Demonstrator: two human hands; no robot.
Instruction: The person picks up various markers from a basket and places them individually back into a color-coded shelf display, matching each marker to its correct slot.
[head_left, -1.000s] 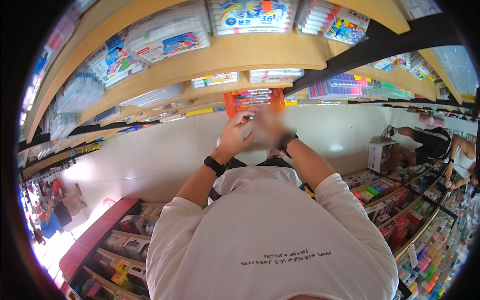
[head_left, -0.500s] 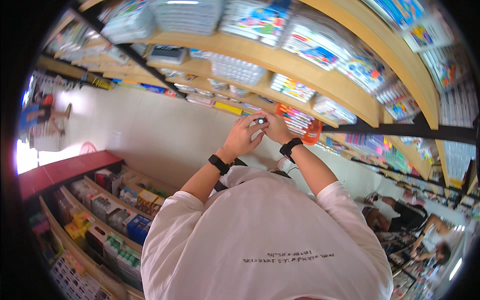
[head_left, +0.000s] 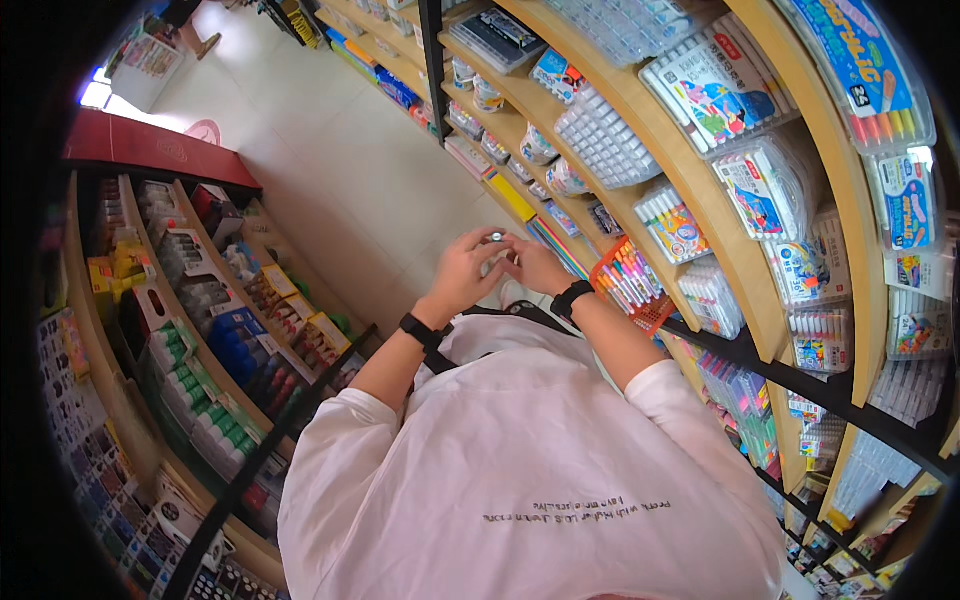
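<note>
**Small shiny piece [head_left: 495, 237] pinched at the left fingertips!**

Left hand [head_left: 466, 270] curled, fingers nearly closed around it; right hand [head_left: 538, 266] meets it from three o'clock, fingers bent, whether gripping I can't tell. A light pinch and steady wrists should serve best. Orange basket [head_left: 652, 318] near four, shelf edges [head_left: 762, 310] crowding one to three; floor [head_left: 385, 190] opens toward ten.

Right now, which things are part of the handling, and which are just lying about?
In the handling:
- left hand
- right hand
- small object at the fingertips, kind unclear

Lying about:
- orange basket of pens
- boxed pen sets, right side
- green-and-white items, left side
</note>
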